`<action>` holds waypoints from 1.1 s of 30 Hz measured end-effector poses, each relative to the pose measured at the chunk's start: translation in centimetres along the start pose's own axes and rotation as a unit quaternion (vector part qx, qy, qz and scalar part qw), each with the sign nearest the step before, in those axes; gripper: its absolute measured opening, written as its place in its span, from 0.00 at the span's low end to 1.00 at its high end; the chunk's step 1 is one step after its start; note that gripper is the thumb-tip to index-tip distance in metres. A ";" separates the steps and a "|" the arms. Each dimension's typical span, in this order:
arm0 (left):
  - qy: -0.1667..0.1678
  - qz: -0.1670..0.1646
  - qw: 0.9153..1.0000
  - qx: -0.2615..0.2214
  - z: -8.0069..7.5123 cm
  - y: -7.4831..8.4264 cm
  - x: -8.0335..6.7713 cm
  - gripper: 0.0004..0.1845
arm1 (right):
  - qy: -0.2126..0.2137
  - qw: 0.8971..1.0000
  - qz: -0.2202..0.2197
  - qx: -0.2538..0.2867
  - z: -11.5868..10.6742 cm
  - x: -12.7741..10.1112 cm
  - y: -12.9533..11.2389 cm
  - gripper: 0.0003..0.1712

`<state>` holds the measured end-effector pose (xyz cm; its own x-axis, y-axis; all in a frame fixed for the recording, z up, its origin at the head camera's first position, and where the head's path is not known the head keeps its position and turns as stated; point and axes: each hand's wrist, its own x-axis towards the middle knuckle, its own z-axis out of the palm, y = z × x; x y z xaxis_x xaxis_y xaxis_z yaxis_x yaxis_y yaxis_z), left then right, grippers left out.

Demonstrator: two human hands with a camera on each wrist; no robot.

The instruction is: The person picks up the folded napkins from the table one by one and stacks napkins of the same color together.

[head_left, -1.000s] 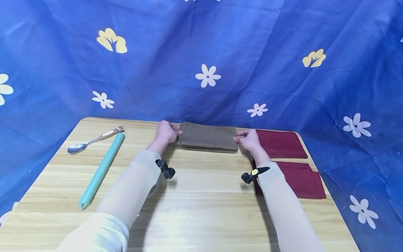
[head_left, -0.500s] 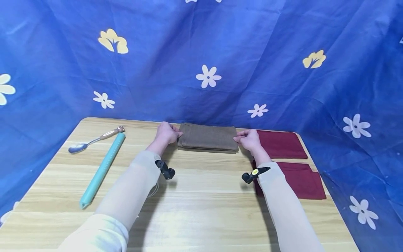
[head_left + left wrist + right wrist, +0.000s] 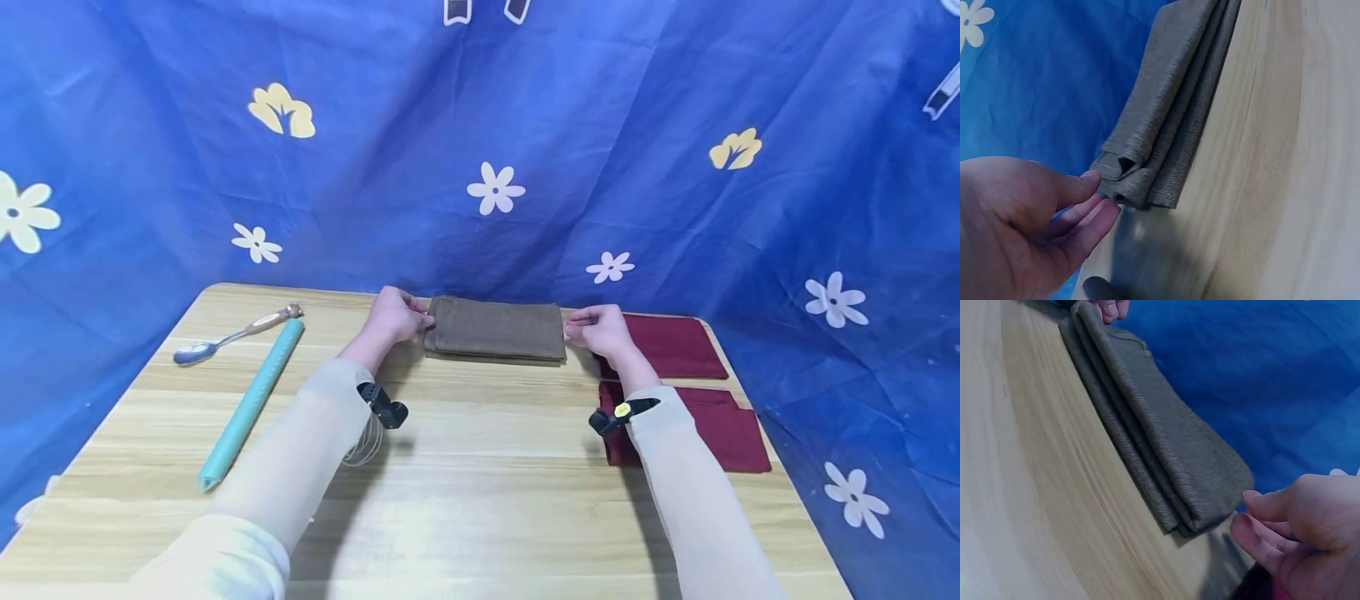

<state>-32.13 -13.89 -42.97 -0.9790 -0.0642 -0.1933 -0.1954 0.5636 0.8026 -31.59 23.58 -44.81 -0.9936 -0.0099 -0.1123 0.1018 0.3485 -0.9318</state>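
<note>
A folded brown cloth (image 3: 495,331) lies flat in several layers at the back edge of the wooden table (image 3: 480,467). At its left end is my left hand (image 3: 393,315), with thumb and fingertips right at the corner of the folds. In the left wrist view the left thumb and fingers (image 3: 1085,234) stand a little apart there. My right hand (image 3: 600,329) is just off the cloth's right end. The right wrist view shows the right hand (image 3: 1310,531) with thumb and fingers loosely bent and no cloth between them.
Two folded dark red cloths lie at the right, a rear one (image 3: 678,346) and a front one (image 3: 723,429) partly under my right arm. At the left are a spoon (image 3: 236,335) and a turquoise rolled sheet (image 3: 251,406). A blue flowered curtain (image 3: 405,167) hangs behind.
My right hand has moved slightly right, away from the brown cloth's end. The left hand stays at its end. The head view has tilted up a little.
</note>
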 end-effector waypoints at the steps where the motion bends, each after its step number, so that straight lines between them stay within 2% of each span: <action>1: -0.002 -0.003 1.000 -0.012 -0.1 0.0 -0.1 0.14 | -0.001 1.000 -0.005 -0.006 -0.2 -0.1 0.0 0.18; 5: -0.010 0.001 0.999 -0.047 -0.6 0.3 -0.7 0.15 | -0.009 1.000 -0.027 -0.003 -1.0 -0.8 -0.2 0.19; 8: -0.020 0.025 0.997 -0.066 -1.0 0.5 -1.5 0.14 | -0.018 0.999 -0.037 0.017 -1.9 -1.4 -0.4 0.21; 12: -0.035 0.057 0.993 -0.095 -1.5 0.8 -2.8 0.16 | -0.028 0.998 -0.046 0.014 -3.3 -2.5 -0.8 0.21; 18: -0.057 0.080 0.988 -0.123 -1.8 1.3 -4.5 0.19 | -0.031 0.998 -0.054 -0.001 -5.3 -4.1 -1.1 0.22; 25: -0.086 0.084 0.980 -0.160 -0.7 2.6 -6.3 0.20 | -0.031 0.998 -0.051 -0.014 -7.7 -5.8 -1.5 0.24; 33: -0.111 0.091 0.976 -0.166 1.5 4.1 -8.7 0.18 | -0.028 0.996 -0.069 -0.041 -10.8 -8.4 -1.2 0.25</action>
<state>-24.31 -9.79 -38.90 -0.9701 0.2120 -0.1184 -0.0635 0.2495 0.9663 -23.85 33.34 -39.01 -0.9933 -0.1154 -0.0067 -0.0421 0.4153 -0.9087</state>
